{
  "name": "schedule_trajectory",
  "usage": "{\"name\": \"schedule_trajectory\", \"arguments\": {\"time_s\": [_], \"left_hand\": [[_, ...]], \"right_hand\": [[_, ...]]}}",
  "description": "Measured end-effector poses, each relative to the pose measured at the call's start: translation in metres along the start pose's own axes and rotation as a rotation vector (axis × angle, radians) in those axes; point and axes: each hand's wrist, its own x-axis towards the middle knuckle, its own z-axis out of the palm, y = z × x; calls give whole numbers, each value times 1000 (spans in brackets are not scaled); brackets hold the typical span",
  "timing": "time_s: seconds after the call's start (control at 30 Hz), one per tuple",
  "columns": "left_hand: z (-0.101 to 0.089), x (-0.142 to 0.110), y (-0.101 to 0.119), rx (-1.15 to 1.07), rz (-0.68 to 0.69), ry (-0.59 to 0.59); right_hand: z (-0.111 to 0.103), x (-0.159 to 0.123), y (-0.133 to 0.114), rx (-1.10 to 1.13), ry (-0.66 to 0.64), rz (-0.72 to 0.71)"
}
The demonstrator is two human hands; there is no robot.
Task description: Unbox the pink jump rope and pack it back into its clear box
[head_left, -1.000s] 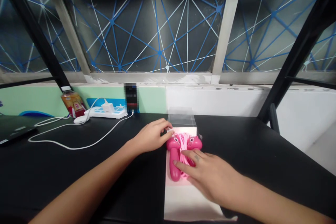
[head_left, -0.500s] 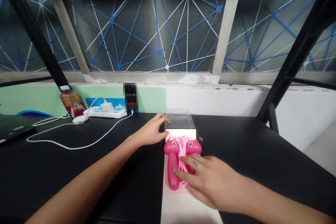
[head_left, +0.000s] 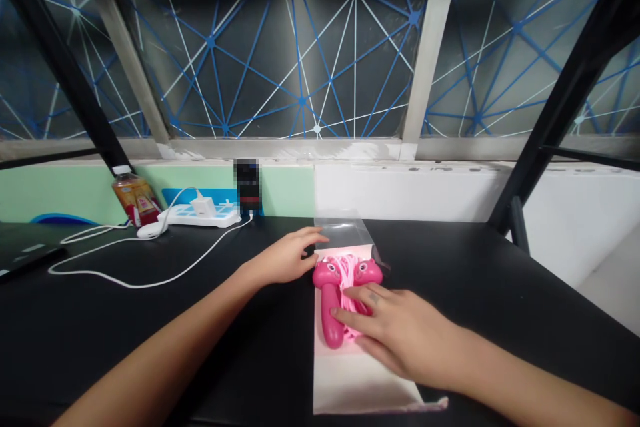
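A pink jump rope (head_left: 332, 323) lies on a long white and pale-pink card (head_left: 360, 380); its two animal-head handles flank a bundle of coiled cord. My right hand (head_left: 400, 327) holds the jump rope, its fingers over the cord and the right handle, which is mostly covered. At the far end of the card is a clear plastic sleeve (head_left: 345, 233). My left hand (head_left: 287, 257) is at the sleeve's left edge, thumb and fingers apart, fingertips reaching over the plastic; whether they pinch it is hard to see.
On the black table (head_left: 480, 320), a white power strip (head_left: 215, 215) with a plugged-in charger and white cables (head_left: 135, 285) lies at the back left. Beside it stand a drink bottle (head_left: 137, 197) and a blurred dark device (head_left: 248, 187). Black posts rise on both sides before the window.
The jump rope and my right hand have shifted slightly away from me. The card's near end has come into view, and the clear plastic looks flatter. My left hand has changed little.
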Motion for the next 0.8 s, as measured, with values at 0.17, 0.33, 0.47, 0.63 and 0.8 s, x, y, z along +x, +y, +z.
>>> {"name": "schedule_trajectory", "arguments": {"time_s": [0.17, 0.33, 0.47, 0.63, 0.8], "left_hand": [[3, 3, 2, 6, -3, 65], [6, 3, 0, -9, 1, 94], [6, 2, 3, -2, 13, 81], [7, -1, 6, -2, 1, 87], [8, -5, 13, 17, 19, 62]], "right_hand": [[-5, 0, -2, -29, -57, -45], [-8, -2, -2, 34, -71, -44], [-4, -2, 2, 56, -45, -26], [4, -1, 8, 38, 17, -6], [15, 2, 16, -37, 61, 30]]}}
